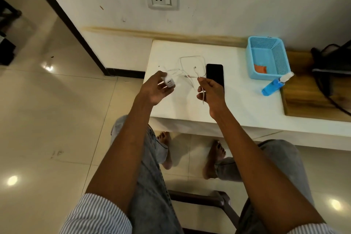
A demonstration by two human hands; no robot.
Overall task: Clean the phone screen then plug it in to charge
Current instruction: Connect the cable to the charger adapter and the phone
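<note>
the left hand point(154, 89) grips the white charger adapter point(169, 83) in curled fingers, while the right hand point(209, 91) pinches the white cable point(191, 66) near its free plug. the black phone point(215, 76) lies flat, screen dark, on the white table point(237, 104), just beyond the right fingers.

Dim, warm indoor light fell from overhead; ceiling lamps glared as round spots on the glossy cream floor tiles point(57, 112). Wide-angle distortion bent the edges, detail was soft, and shadow pooled under the white bench point(237, 100).
</note>
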